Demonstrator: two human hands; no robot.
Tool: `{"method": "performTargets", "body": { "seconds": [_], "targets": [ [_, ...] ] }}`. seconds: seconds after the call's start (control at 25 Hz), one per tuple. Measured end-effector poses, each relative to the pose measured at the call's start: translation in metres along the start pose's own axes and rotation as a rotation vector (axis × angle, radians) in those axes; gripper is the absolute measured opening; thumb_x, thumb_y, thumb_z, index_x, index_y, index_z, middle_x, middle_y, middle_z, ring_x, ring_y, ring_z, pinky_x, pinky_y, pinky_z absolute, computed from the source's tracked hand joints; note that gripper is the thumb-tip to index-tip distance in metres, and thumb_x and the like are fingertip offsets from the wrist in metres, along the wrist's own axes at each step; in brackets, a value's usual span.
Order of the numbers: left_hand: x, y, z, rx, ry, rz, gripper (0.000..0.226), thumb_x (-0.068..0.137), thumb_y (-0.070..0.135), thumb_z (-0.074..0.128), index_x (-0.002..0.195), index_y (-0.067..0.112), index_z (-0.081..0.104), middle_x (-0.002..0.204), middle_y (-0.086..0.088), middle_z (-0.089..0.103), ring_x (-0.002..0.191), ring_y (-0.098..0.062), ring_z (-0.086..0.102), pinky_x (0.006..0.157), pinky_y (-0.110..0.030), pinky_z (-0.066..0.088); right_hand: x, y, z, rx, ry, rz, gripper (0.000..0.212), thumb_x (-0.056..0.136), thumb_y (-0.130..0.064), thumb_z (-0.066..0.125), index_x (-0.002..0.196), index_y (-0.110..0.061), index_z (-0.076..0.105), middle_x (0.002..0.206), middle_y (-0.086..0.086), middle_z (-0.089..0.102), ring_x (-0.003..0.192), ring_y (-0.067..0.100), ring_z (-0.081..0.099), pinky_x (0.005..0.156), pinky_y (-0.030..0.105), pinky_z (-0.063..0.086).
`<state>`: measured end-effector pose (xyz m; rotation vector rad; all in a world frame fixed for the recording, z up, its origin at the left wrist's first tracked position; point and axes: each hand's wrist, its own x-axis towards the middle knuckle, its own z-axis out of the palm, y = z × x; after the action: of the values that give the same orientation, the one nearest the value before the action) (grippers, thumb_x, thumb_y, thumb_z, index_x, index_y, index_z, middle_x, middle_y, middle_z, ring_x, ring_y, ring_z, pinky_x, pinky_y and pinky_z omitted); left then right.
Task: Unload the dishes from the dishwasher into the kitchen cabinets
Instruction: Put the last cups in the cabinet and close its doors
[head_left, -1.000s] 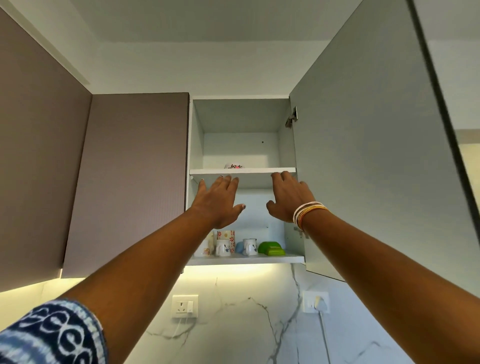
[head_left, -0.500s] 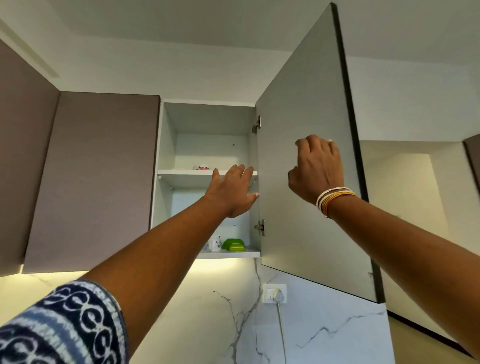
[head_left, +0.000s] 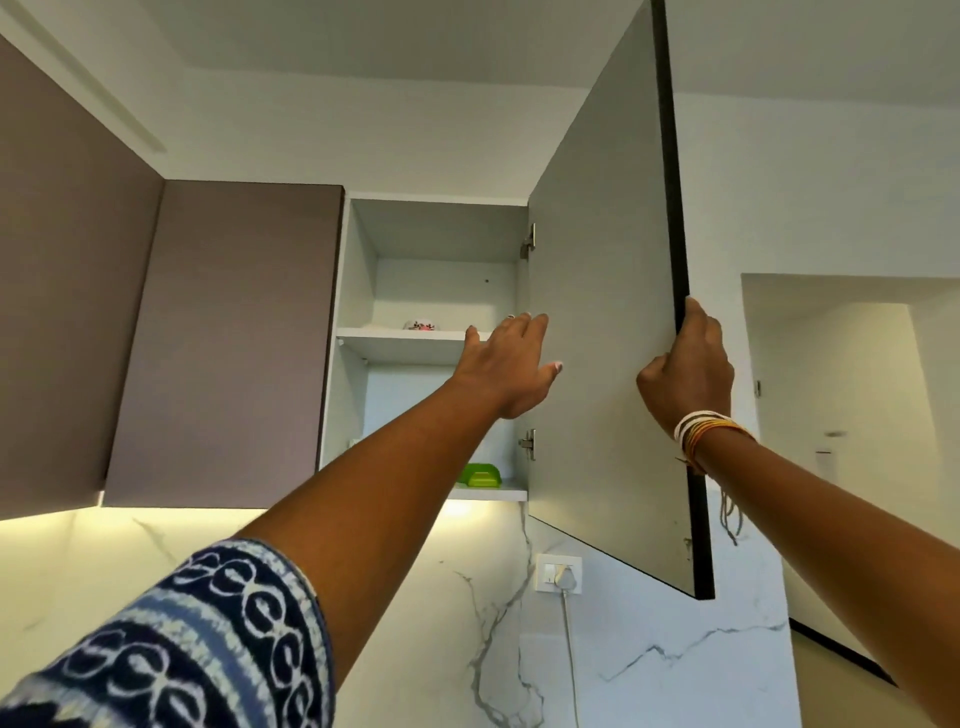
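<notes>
Dishes are showing only in part inside the open white wall cabinet (head_left: 363, 260): a small white bowl with a red and dark floral pattern (head_left: 422, 325) is sitting on the upper white shelf (head_left: 400, 340), towards the back, and a bright green plastic container (head_left: 479, 475) is resting on the bottom shelf (head_left: 498, 492), just left of the lower hinge. The dishwasher is out of view.

The grey cabinet door (head_left: 602, 291) is standing swung out to the right, its dark edge facing the viewer. The right hand (head_left: 688, 369), wearing a stack of white, orange and yellow bangles (head_left: 701, 434) at the wrist, is gripping that outer edge, fingers wrapped behind the door and thumb on the near side. The left hand (head_left: 506, 366) is reaching up in front of the cabinet opening with fingers straight and relaxed, grasping nothing, its fingertips level with the front of the upper shelf; whether they are touching the shelf or the door cannot be told. A blue and white patterned sleeve (head_left: 197, 644) is covering the left upper arm.

Closed mauve cabinet doors (head_left: 223, 343) are filling the wall to the left. Below, a lit white marble backsplash (head_left: 415, 623) is carrying a white socket with a plugged-in charger (head_left: 560, 573).
</notes>
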<state>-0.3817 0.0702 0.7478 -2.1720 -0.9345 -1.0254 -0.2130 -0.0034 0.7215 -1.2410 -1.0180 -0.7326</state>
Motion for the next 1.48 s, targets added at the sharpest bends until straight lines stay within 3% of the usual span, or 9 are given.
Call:
{"method": "performTargets", "body": {
  "seconds": [0.16, 0.36, 0.56, 0.72, 0.84, 0.92, 1.0, 1.12, 1.48],
  "targets": [
    [-0.007, -0.029, -0.019, -0.327, 0.023, -0.150, 0.055, 0.102, 0.041, 0.030, 0.151, 0.019, 0.021, 0.156, -0.009, 0.028, 0.142, -0.029, 0.030, 0.113, -0.047, 0.026, -0.034, -0.044, 0.037, 0.250, -0.018, -0.096, 0.065, 0.089, 0.000, 0.053, 0.148, -0.010, 0.029, 0.147, 0.010, 0.040, 0.130, 0.026, 0.046, 0.101, 0.021, 0.034],
    [-0.020, -0.068, -0.039, -0.681, 0.181, -0.264, 0.053, 0.100, 0.039, 0.039, 0.149, 0.021, 0.028, 0.147, -0.009, 0.043, 0.134, -0.025, 0.043, 0.107, -0.037, 0.035, -0.073, -0.111, 0.105, 0.504, -0.202, -0.170, 0.071, 0.085, -0.009, 0.066, 0.146, -0.016, 0.031, 0.140, 0.006, 0.048, 0.125, 0.023, 0.051, 0.100, 0.026, 0.043],
    [-0.035, -0.147, -0.039, -0.704, 0.245, -0.310, 0.067, 0.091, 0.010, 0.061, 0.148, 0.020, 0.028, 0.143, -0.012, 0.046, 0.133, -0.022, 0.044, 0.100, -0.029, 0.041, -0.099, -0.151, 0.192, 0.415, -0.279, -0.280, 0.078, 0.089, -0.029, 0.064, 0.152, -0.017, 0.020, 0.158, 0.002, 0.024, 0.144, 0.021, 0.028, 0.112, 0.029, 0.029],
    [-0.038, -0.219, -0.016, -0.600, 0.199, -0.326, 0.077, 0.086, -0.002, 0.062, 0.149, 0.026, 0.028, 0.145, -0.010, 0.044, 0.122, -0.024, 0.054, 0.095, -0.029, 0.049, -0.119, -0.146, 0.265, 0.307, -0.322, -0.415, 0.075, 0.093, -0.053, 0.041, 0.153, -0.018, 0.013, 0.161, -0.001, 0.013, 0.148, 0.018, 0.015, 0.117, 0.031, 0.020],
    [-0.037, -0.276, 0.019, -0.463, 0.163, -0.302, 0.069, 0.092, 0.003, 0.056, 0.150, 0.026, 0.027, 0.150, -0.007, 0.038, 0.125, -0.022, 0.050, 0.100, -0.029, 0.044, -0.126, -0.137, 0.322, 0.194, -0.295, -0.487, 0.074, 0.092, -0.055, 0.038, 0.153, -0.017, 0.018, 0.160, 0.000, 0.017, 0.147, 0.019, 0.018, 0.115, 0.028, 0.018],
    [-0.034, -0.306, 0.049, -0.220, 0.135, -0.260, 0.060, 0.099, 0.019, 0.045, 0.152, 0.026, 0.019, 0.159, -0.006, 0.019, 0.141, -0.026, 0.031, 0.109, -0.036, 0.034, -0.129, -0.130, 0.356, 0.109, -0.264, -0.509, 0.071, 0.094, -0.051, 0.040, 0.152, -0.014, 0.022, 0.159, 0.003, 0.020, 0.147, 0.021, 0.021, 0.113, 0.027, 0.017],
    [-0.033, -0.327, 0.080, 0.166, 0.112, -0.172, 0.060, 0.102, 0.032, 0.033, 0.154, 0.020, 0.005, 0.162, -0.006, -0.003, 0.148, -0.027, 0.009, 0.116, -0.040, 0.020, -0.134, -0.123, 0.386, 0.042, -0.230, -0.529, 0.068, 0.095, -0.047, 0.038, 0.151, -0.012, 0.023, 0.159, 0.006, 0.022, 0.146, 0.023, 0.022, 0.115, 0.032, 0.021],
    [-0.031, -0.351, 0.119, 0.476, 0.074, -0.101, 0.065, 0.103, 0.039, 0.022, 0.152, 0.010, -0.009, 0.160, -0.008, -0.015, 0.148, -0.026, -0.009, 0.119, -0.039, 0.002, -0.140, -0.114, 0.427, -0.037, -0.225, -0.562, 0.066, 0.096, -0.046, 0.034, 0.151, -0.009, 0.025, 0.157, 0.010, 0.025, 0.145, 0.027, 0.024, 0.115, 0.037, 0.024],
    [-0.007, -0.429, 0.208, 0.572, -0.064, -0.110, 0.079, 0.098, 0.055, 0.023, 0.150, 0.009, -0.015, 0.159, -0.010, -0.018, 0.148, -0.022, -0.011, 0.122, -0.037, 0.003, -0.135, -0.080, 0.534, -0.167, -0.235, -0.660, 0.068, 0.095, -0.047, 0.027, 0.146, -0.004, 0.034, 0.154, 0.014, 0.032, 0.143, 0.031, 0.030, 0.114, 0.041, 0.026]
  ]
}}
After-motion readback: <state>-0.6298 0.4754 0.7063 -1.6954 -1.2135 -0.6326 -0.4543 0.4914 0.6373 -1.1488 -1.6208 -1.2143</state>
